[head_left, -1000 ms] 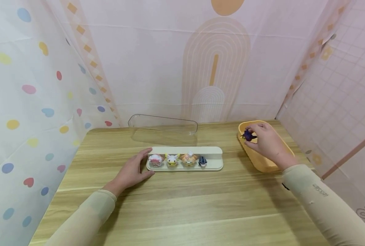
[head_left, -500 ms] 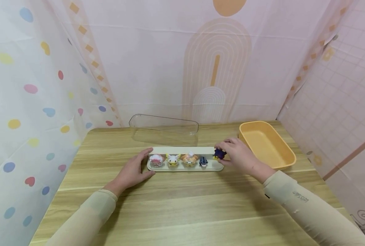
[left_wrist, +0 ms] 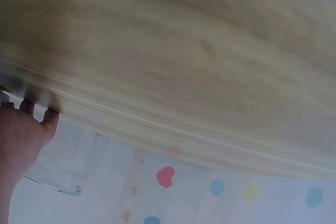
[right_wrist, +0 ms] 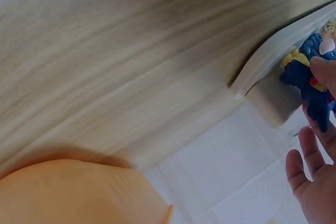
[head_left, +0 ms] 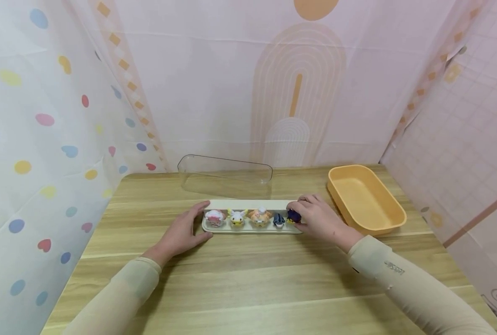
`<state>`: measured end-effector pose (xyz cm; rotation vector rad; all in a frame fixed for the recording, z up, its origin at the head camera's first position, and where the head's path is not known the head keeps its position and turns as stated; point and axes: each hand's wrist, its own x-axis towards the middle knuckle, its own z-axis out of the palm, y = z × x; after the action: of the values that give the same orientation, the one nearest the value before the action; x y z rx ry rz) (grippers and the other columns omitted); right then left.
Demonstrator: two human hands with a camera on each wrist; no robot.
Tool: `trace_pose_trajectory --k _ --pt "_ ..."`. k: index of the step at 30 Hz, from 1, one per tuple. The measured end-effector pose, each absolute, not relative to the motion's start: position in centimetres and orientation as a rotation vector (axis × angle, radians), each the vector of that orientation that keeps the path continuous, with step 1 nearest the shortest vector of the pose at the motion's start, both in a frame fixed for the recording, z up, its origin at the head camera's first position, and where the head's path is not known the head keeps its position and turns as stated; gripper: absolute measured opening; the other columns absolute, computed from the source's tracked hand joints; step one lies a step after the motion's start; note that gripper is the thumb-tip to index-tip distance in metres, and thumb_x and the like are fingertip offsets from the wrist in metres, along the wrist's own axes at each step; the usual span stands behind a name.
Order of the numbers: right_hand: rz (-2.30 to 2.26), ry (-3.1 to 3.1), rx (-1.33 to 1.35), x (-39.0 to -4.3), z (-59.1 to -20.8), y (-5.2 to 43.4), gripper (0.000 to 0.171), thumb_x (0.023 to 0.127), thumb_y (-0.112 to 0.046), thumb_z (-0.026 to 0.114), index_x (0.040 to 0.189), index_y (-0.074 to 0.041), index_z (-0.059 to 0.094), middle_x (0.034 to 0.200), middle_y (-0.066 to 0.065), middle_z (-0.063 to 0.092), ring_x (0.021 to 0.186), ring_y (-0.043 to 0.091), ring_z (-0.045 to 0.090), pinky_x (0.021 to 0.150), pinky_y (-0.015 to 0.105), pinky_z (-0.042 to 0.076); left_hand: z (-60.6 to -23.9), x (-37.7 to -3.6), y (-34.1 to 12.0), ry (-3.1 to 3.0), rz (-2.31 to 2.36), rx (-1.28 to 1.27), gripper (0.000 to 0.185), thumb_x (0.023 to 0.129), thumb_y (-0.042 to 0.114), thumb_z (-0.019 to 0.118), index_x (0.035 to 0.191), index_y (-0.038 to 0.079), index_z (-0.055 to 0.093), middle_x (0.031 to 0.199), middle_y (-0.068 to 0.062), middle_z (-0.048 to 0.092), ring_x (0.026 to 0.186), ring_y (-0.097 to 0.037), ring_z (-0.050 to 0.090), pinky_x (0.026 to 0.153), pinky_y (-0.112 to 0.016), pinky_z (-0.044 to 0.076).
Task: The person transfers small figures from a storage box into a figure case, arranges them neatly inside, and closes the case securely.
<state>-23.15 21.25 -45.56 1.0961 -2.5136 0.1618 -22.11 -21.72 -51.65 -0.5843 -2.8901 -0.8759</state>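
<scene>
A long cream display base (head_left: pixel 240 204) with a raised back step lies on the wooden table. Along it stand small toy figures: a pink-and-white one (head_left: pixel 215 218), a white-and-yellow one (head_left: pixel 237 217), an orange one (head_left: pixel 260 217) and a small dark blue-grey one (head_left: pixel 278 220). My left hand (head_left: pixel 183 231) holds the base's left end, thumb at its front edge and fingers at its back edge. At the right end, my right hand (head_left: pixel 320 218) pinches a dark blue figure with yellow parts (right_wrist: pixel 313 95) close over the base, beside the blue-grey figure. The fingers partly cover it.
Behind the base stands a clear plastic cover (head_left: pixel 225 174), near the patterned cloth backdrop. An orange-yellow bin (head_left: pixel 363 195) sits at the right of the wooden table (head_left: pixel 240 279).
My right hand has carried the dark blue figure left, from over the orange-yellow bin to the right end of the base. My left hand stays at the base's left end.
</scene>
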Motion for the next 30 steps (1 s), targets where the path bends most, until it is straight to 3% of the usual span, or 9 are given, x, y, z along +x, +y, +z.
trace_pose_trajectory --k 15,30 --pt "0.146 -2.554 1.090 -23.06 -45.75 21.47 0.066 0.080 -0.030 0.097 0.135 -0.009 0.065 0.120 0.006 0.074 0.119 0.032 0.066 0.107 0.051 0.053 -51.65 -21.96 -21.78 -2.913 -0.872 -0.570 0.095 0.089 0.031 0.089 0.166 0.022 0.033 0.150 -0.018 0.064 0.139 -0.047 0.058 0.117 -0.067 0.044" --pt "0.169 -2.591 1.076 -23.10 -45.63 21.47 0.065 0.083 -0.031 0.095 0.137 -0.010 0.064 0.125 0.005 0.073 0.122 0.031 0.065 0.109 0.049 0.053 -51.39 -21.98 -21.46 -2.887 -0.857 -0.594 0.094 0.089 0.030 0.089 0.165 0.018 0.035 0.146 -0.019 0.067 0.134 -0.045 0.062 0.114 -0.067 0.046"
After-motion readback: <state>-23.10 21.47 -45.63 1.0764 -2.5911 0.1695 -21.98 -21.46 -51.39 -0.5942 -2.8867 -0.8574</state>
